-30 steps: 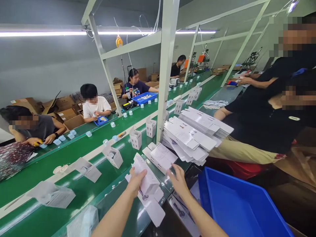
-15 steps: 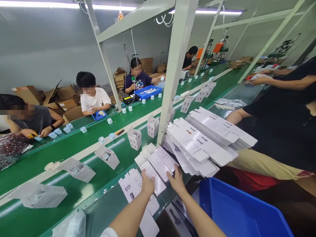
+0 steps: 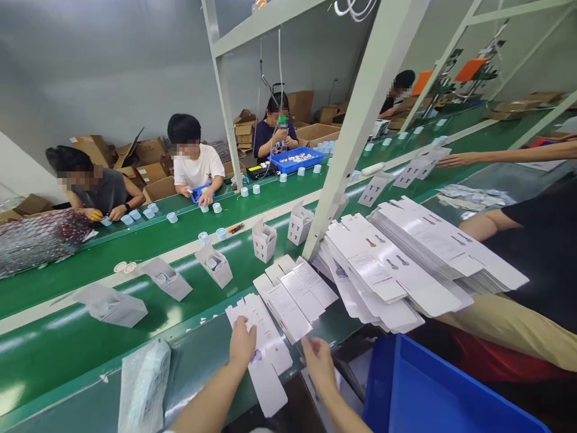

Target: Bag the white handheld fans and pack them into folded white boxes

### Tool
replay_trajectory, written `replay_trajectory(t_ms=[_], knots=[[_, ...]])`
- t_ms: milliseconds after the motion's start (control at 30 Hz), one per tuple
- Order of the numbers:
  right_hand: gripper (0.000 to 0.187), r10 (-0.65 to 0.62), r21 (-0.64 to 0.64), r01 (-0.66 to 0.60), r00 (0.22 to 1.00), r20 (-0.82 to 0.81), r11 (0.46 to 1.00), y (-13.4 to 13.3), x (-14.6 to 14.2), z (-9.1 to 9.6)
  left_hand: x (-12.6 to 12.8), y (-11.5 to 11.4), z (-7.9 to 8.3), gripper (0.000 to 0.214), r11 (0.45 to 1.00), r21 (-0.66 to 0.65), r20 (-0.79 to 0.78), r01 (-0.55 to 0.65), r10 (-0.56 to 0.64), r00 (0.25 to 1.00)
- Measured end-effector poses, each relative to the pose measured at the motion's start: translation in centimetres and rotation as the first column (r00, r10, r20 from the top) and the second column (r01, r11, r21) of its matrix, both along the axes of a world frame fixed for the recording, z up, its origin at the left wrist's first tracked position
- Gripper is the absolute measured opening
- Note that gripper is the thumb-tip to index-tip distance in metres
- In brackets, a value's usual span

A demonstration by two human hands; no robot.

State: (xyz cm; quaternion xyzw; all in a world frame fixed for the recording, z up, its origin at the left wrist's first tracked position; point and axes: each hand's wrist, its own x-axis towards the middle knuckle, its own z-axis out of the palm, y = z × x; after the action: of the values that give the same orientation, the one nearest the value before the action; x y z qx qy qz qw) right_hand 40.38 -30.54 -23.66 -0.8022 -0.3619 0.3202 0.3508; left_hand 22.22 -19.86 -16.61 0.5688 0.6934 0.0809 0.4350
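My left hand (image 3: 242, 344) rests palm down on a flat white carton blank (image 3: 265, 349) lying at the near edge of the green table, fingers laid over it. My right hand (image 3: 318, 362) hovers just right of that blank, fingers loosely spread, holding nothing. A second flat blank (image 3: 293, 296) lies just beyond both hands. A large fanned stack of flat blanks (image 3: 406, 258) sits to the right of it.
Folded white boxes (image 3: 215, 264) stand along the green conveyor belt (image 3: 90, 288). A blue bin (image 3: 433, 397) is at lower right. A white frame post (image 3: 356, 126) rises from the table. Several people sit opposite; one person sits close on my right. A plastic bag (image 3: 144, 385) lies at lower left.
The raised box in my left hand has come down and lies flat on the table. My right hand pulled back from the second blank toward me. The view tilted down and right.
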Motion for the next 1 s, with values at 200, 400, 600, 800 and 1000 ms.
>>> replay_trajectory(t_ms=[200, 400, 600, 800, 1000], knots=[[0.038, 0.308, -0.180, -0.272, 0.926, 0.217, 0.945, 0.2, -4.8, 1.2, -3.7, -5.9, -1.8, 0.053, 0.996, -0.069, -0.186, 0.065, -0.076, 0.979], [0.025, 0.363, -0.169, -0.328, 0.894, 0.263, 0.930, 1.6, -5.9, 3.0, -4.7, -6.0, -1.8, 0.042, 0.993, -0.069, -0.183, 0.096, -0.107, 0.977], [0.020, 0.364, -0.112, -0.347, 0.867, 0.339, 0.931, -0.7, -5.7, 3.0, -7.5, -4.0, 1.2, 0.019, 0.976, 0.106, -0.096, 0.191, -0.182, 0.979], [0.045, 0.361, -0.256, -0.288, 0.879, 0.310, 0.923, 1.3, -7.2, 3.1, -9.0, 0.5, 4.0, 0.022, 0.955, 0.234, 0.018, 0.181, -0.190, 0.982], [0.064, 0.272, -0.393, -0.137, 0.910, 0.312, 0.909, 3.5, -8.7, 2.4, -10.5, -2.5, 3.6, 0.019, 0.960, 0.173, 0.125, 0.219, -0.242, 0.962]])
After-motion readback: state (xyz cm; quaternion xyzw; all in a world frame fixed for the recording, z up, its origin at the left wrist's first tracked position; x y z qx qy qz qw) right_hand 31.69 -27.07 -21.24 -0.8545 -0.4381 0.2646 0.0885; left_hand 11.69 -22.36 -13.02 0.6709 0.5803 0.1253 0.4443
